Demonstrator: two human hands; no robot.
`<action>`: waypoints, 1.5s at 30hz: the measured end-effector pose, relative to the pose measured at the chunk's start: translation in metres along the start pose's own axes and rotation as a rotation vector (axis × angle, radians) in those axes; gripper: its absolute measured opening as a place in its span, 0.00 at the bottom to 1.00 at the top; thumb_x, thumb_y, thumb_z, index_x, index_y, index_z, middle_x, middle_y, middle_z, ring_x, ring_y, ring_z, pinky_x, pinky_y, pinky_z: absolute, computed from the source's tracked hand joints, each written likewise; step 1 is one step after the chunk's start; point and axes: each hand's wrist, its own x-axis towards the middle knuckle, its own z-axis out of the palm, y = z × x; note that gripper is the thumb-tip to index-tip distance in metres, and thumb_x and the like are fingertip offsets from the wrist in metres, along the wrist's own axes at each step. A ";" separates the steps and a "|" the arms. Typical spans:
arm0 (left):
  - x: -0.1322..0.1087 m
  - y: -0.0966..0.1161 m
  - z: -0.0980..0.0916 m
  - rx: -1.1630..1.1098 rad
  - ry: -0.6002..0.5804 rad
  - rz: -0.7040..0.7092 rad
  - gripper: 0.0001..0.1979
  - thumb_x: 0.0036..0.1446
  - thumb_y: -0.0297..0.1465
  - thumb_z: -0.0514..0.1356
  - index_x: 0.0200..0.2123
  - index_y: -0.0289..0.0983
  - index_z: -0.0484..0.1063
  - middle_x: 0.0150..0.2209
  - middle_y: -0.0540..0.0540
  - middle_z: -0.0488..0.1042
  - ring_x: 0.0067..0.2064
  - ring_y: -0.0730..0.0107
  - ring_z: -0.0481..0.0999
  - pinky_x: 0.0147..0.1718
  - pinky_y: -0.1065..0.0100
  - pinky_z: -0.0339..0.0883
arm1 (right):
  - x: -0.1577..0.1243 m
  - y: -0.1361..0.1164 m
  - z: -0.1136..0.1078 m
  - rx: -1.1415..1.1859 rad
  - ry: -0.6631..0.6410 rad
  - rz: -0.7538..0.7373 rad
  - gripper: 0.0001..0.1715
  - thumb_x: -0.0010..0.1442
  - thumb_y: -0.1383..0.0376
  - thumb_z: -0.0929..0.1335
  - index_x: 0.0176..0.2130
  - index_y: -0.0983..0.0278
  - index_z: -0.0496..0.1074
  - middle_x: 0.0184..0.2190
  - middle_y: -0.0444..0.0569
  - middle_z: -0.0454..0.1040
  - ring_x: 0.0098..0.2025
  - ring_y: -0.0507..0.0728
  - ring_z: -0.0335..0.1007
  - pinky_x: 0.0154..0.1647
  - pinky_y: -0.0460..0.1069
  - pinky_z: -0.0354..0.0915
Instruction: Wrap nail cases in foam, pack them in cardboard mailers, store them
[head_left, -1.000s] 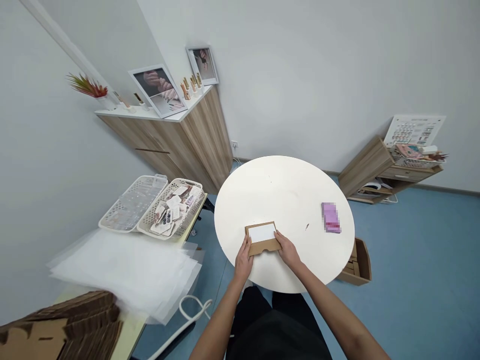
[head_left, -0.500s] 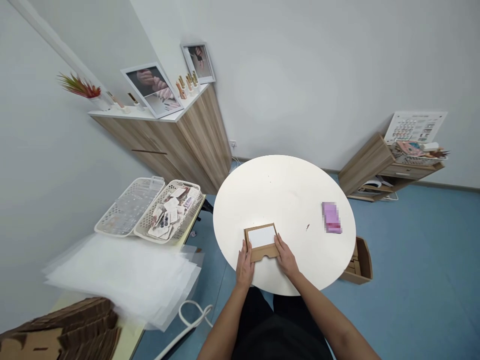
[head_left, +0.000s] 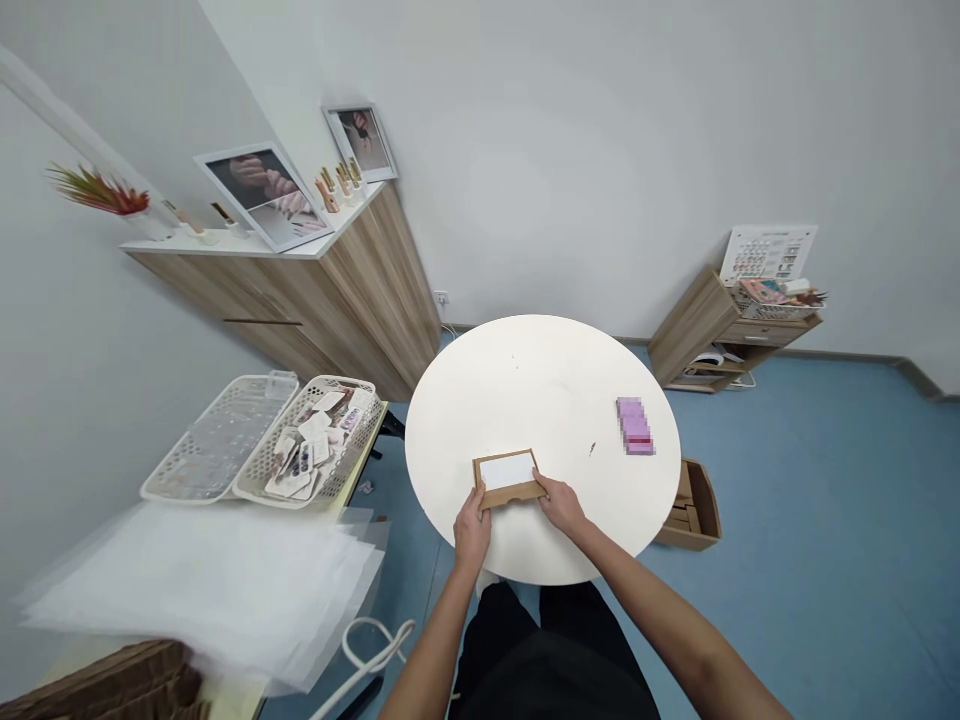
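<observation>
1. Here's the brown cardboard box (head_left: 512,495), small and shallow, below the centre of the frame and a touch to the right!
2. White side up inside it: a flat white rectangle (head_left: 508,471), brown edging all around, the broadest strip along the bottom.
3. Look at the pose: long side running across, right end slightly higher in the frame.
4. And it's gripped at both ends, left hand (head_left: 472,530) at lower left, right hand (head_left: 561,503) at lower right!
</observation>
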 end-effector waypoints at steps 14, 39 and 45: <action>0.054 0.057 -0.041 0.105 -0.153 -0.181 0.09 0.58 0.33 0.58 0.39 0.42 0.77 0.36 0.44 0.80 0.45 0.53 0.76 0.45 0.60 0.65 | 0.037 -0.035 -0.078 0.356 -0.295 0.262 0.20 0.59 0.51 0.66 0.44 0.61 0.73 0.43 0.54 0.75 0.38 0.58 0.69 0.34 0.49 0.67; 0.095 0.035 -0.040 -0.381 -0.306 -0.329 0.20 0.57 0.43 0.58 0.42 0.34 0.77 0.44 0.40 0.77 0.40 0.64 0.76 0.37 0.68 0.70 | 0.062 -0.024 -0.082 0.468 -0.294 0.149 0.32 0.67 0.55 0.61 0.67 0.53 0.53 0.56 0.52 0.67 0.36 0.52 0.75 0.39 0.49 0.74; 0.098 0.030 -0.038 -0.421 -0.290 -0.337 0.22 0.55 0.45 0.60 0.44 0.34 0.77 0.44 0.39 0.77 0.40 0.63 0.77 0.37 0.67 0.71 | 0.060 -0.034 -0.088 0.490 -0.287 0.142 0.23 0.68 0.50 0.56 0.55 0.55 0.64 0.52 0.53 0.68 0.33 0.52 0.76 0.32 0.48 0.75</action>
